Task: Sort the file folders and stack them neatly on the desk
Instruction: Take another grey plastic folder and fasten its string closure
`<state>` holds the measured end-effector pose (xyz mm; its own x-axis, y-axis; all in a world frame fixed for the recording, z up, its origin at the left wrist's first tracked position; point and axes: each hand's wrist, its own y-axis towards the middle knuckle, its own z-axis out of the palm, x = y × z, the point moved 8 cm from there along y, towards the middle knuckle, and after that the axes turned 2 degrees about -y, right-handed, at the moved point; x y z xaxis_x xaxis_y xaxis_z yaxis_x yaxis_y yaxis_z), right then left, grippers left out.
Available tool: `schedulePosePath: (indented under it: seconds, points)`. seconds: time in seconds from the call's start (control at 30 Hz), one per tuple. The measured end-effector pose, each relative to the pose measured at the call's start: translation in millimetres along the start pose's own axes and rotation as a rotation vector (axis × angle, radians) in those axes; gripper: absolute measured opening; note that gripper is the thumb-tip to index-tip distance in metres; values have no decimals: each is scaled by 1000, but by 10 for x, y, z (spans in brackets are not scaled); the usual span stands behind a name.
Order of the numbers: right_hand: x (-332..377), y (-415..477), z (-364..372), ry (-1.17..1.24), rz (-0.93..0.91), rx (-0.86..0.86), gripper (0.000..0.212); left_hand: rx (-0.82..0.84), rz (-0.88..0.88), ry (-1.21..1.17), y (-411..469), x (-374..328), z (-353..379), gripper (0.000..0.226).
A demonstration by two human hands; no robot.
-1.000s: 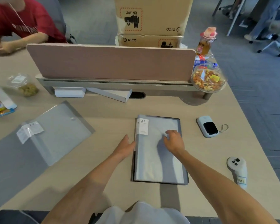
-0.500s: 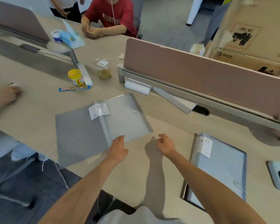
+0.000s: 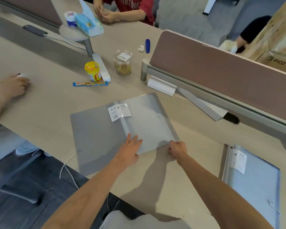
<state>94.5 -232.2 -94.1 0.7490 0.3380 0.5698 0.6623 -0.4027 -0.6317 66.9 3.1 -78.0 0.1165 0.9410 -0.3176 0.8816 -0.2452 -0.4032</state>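
A grey translucent folder [image 3: 106, 134] lies spread open on the desk, hanging partly over the near edge, with a white label near its spine. My left hand [image 3: 130, 150] rests flat on its lower middle, fingers apart. My right hand [image 3: 177, 148] pinches the near right corner of the folder's clear right flap. A second, closed blue-grey folder [image 3: 254, 184] with a "20" label lies flat at the right.
A pink divider panel [image 3: 221, 71] on a grey rail crosses the back right. A yellow tub [image 3: 92, 71], a snack bar [image 3: 90, 83], a clear jar [image 3: 123, 62] and a white strip lie behind the folder. Another person's hand [image 3: 13, 85] rests at left.
My view swung left from the closed folder to the open one. Both hands left the closed folder and came onto the open folder; the right hand took its corner.
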Motion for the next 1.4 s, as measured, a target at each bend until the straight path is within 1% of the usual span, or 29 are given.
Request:
schedulePosePath:
  seconds: [0.07,0.13,0.2,0.27,0.37,0.43,0.5,0.53,0.6,0.67,0.73,0.77,0.83,0.87,0.93,0.97,1.0,1.07,1.1,1.17,1.2,1.27,1.3,1.37,1.4]
  points:
    - [24,-16,0,82,48,2,29,-39,38,-85,-31,14,-81,69]
    - [45,19,-1,185,77,-3,28,-80,52,-173,-70,43,-154,67]
    - [78,28,-37,253,64,-46,28,-129,59,-237,-109,60,-239,64]
    - [99,27,-94,299,49,-90,29,-145,72,-257,-134,56,-292,61]
    - [199,-35,-175,470,34,-67,33,-171,101,-271,-194,12,-323,56]
    - [301,-74,-184,608,11,33,27,-220,115,-319,-254,-21,-329,53]
    - [396,-165,-181,632,-20,200,21,-229,109,-354,-312,-59,-288,53]
    - [423,-210,-192,589,-48,271,23,-224,106,-368,-337,-81,-254,53]
    - [454,-282,-278,510,-123,351,31,-213,102,-395,-371,-156,-200,54]
    - [499,-340,-435,540,-195,391,38,-205,77,-455,-405,-233,-160,59]
    - [561,-405,-640,609,-254,415,40,-223,-8,-607,-452,-311,-188,73]
    - [585,-436,-747,653,-271,429,40,-232,-86,-722,-463,-332,-199,83]
    - [625,-457,-971,750,-286,452,40,-294,-183,-962,-487,-506,-334,102]
    - [637,-458,-1089,794,-288,459,39,-343,-191,-1095,-466,-602,-417,106]
    - [651,-449,-1333,856,-291,485,38,-447,-212,-1393,-394,-804,-588,99]
    - [657,-463,-1446,877,-292,502,36,-469,-237,-1514,-345,-897,-652,97]
    - [657,-475,-1546,883,-299,523,34,-474,-247,-1588,-290,-998,-723,90]
    - [628,-488,-1704,859,-314,559,32,-482,-205,-1699,-220,-1264,-908,55]
    - [618,-501,-1775,830,-335,573,31,-489,-176,-1728,-162,-1371,-954,43]
    - [575,-469,-1910,728,-398,519,30,-512,-132,-1765,-124,-1610,-1032,31]
    - [533,-401,-1987,653,-437,437,29,-529,-111,-1773,-120,-1688,-1050,28]
    - [431,-310,-2169,504,-489,259,20,-523,-98,-1797,-78,-1766,-996,33]
    - [346,-255,-2223,444,-474,207,19,-502,-90,-1823,-73,-1787,-963,37]
    - [104,-128,-2254,334,-367,186,44,-429,-98,-1874,-23,-1758,-834,55]
    - [-26,-56,-2226,313,-303,212,55,-371,-108,-1888,-14,-1744,-760,65]
